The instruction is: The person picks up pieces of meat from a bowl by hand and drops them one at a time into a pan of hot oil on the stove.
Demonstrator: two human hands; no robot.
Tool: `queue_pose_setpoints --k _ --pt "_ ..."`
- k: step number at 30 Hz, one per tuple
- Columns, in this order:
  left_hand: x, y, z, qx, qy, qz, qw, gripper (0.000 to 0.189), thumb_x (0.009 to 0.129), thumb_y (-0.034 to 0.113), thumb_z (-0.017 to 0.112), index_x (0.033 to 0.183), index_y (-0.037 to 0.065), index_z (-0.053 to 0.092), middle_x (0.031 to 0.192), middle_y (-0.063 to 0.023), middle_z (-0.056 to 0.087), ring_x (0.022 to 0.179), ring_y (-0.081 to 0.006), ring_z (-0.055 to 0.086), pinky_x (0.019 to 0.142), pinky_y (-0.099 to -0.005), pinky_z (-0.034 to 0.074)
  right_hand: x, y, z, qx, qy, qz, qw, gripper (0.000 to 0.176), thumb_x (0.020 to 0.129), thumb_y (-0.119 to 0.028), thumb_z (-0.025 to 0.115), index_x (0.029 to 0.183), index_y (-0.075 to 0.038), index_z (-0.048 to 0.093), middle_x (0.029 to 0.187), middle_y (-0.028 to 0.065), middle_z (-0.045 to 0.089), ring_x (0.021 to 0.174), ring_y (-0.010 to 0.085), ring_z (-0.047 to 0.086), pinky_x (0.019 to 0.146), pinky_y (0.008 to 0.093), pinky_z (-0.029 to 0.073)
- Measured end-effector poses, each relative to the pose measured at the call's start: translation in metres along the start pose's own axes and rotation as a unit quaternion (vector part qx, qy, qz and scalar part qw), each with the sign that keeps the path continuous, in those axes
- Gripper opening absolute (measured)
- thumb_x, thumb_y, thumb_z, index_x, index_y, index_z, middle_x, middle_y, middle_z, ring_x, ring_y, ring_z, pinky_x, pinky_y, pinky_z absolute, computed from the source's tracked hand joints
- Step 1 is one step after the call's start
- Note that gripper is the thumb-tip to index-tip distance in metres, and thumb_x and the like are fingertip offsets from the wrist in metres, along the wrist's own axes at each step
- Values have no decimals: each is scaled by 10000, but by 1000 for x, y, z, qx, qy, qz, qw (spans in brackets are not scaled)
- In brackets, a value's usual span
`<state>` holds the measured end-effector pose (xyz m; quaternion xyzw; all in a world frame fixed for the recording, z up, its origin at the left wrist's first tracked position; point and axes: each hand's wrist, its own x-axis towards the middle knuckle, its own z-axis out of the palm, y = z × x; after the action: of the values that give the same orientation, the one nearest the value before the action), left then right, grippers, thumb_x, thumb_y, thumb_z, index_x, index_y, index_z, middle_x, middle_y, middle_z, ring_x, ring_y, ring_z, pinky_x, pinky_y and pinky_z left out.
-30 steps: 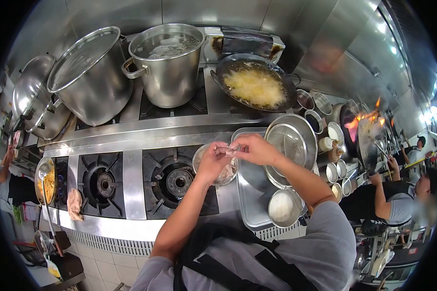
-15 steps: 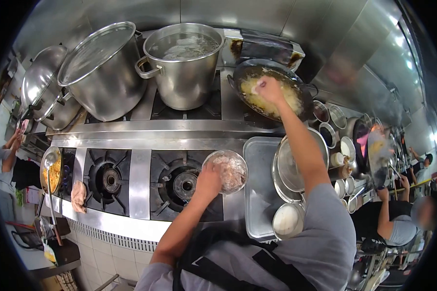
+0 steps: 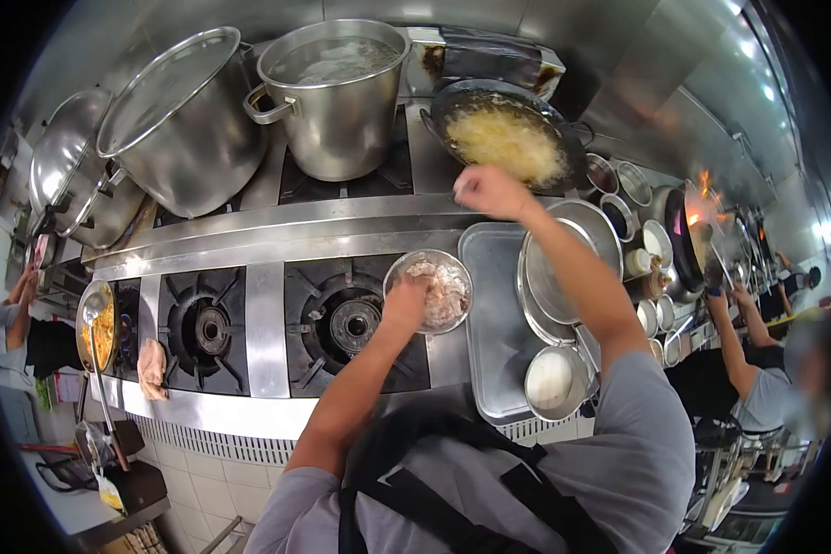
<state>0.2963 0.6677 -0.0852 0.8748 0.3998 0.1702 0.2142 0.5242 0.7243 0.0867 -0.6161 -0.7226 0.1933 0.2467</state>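
Observation:
My left hand (image 3: 406,305) reaches over the near-left rim of a metal bowl (image 3: 463,319), its fingers together and bent down at the flour-coated pieces (image 3: 441,284) inside. What the fingertips grip is hidden. My right hand (image 3: 489,192) hangs in the air in front of a black wok (image 3: 571,175), slightly blurred, with its fingers curled in and nothing visible in them. Pale yellow foam bubbles on the oil (image 3: 508,143) in the wok.
Two large steel pots (image 3: 346,129) (image 3: 189,152) stand at the back left. A metal tray (image 3: 489,351), stacked strainers (image 3: 559,277) and a bowl of white liquid (image 3: 554,383) lie right of the floured bowl. Burners (image 3: 354,323) are left. A co-worker (image 3: 757,379) works beside flames at right.
My right hand has drawn back from over the oil toward me, to the near side of the wok. My left hand remains at the floured bowl. The camera view has shifted slightly.

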Motion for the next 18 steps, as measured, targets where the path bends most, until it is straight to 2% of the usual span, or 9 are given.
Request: queue_pose_setpoints --k 1,4,5,7,9,11,13,15,18 --pt "1 -3 -7 0 -2 6 1000 228 732 60 606 958 53 632 946 -202 581 885 -365 608 733 -446 508 -15 -8 13 -2 -39 -23 999 194 693 -197 653 819 -51 676 764 119 668 724 229 662 677 323 513" --pt "3 -8 -27 -261 59 -17 963 234 675 84 674 898 16 648 839 -183 645 783 -272 638 683 -363 498 -49 -19 51 11 -92 -7 996 190 695 -196 643 807 -47 676 742 122 664 724 245 661 679 337 513" --pt "3 -9 -30 -261 58 -14 964 234 675 84 674 898 16 648 839 -183 645 783 -272 638 683 -363 498 -56 -24 59 -22 -128 21 991 185 724 -182 639 855 -54 669 779 128 663 769 263 651 698 336 509" --pt "6 -11 -40 -429 14 -203 880 191 726 83 647 903 12 640 795 -135 637 748 -199 621 660 -344 486 -61 -23 84 -58 -160 46 984 185 754 -169 635 902 -61 662 816 134 662 814 281 642 718 336 506" --pt "4 -22 -37 -422 37 -198 884 207 755 64 619 948 -9 617 812 -100 621 735 -148 593 640 -315 500 -62 -9 120 -152 -111 35 982 198 758 -164 606 933 -83 655 909 147 644 934 320 602 788 382 490" --pt "2 -25 -40 -596 18 -238 767 262 756 22 584 1012 -32 577 890 -106 604 763 -160 592 657 -283 515 -63 -20 146 -146 -87 87 982 205 753 -161 599 935 -82 651 962 154 626 967 329 583 809 400 478" --pt "-4 -30 -40 -609 9 -227 759 296 752 -29 555 1048 -39 549 945 -120 579 794 -177 588 665 -273 527 -60 -18 160 -139 -62 132 979 211 749 -159 593 937 -81 647 1015 161 609 1001 339 564 830 418 467" --pt "-8 -30 -42 -615 13 -193 765 290 780 -54 545 1068 -31 522 984 -108 561 842 -189 579 719 -301 545 -54 -12 169 -175 -101 52 978 281 748 -187 622 1005 -72 629 1116 173 568 1018 341 567 855 429 467" --pt "-12 -29 -46 -574 33 -193 795 251 796 -35 567 1044 -6 541 917 -80 578 774 -155 577 652 -273 523 -53 -7 163 -196 -109 31 974 262 734 -163 627 974 -59 633 1026 166 614 932 355 600 798 423 490"
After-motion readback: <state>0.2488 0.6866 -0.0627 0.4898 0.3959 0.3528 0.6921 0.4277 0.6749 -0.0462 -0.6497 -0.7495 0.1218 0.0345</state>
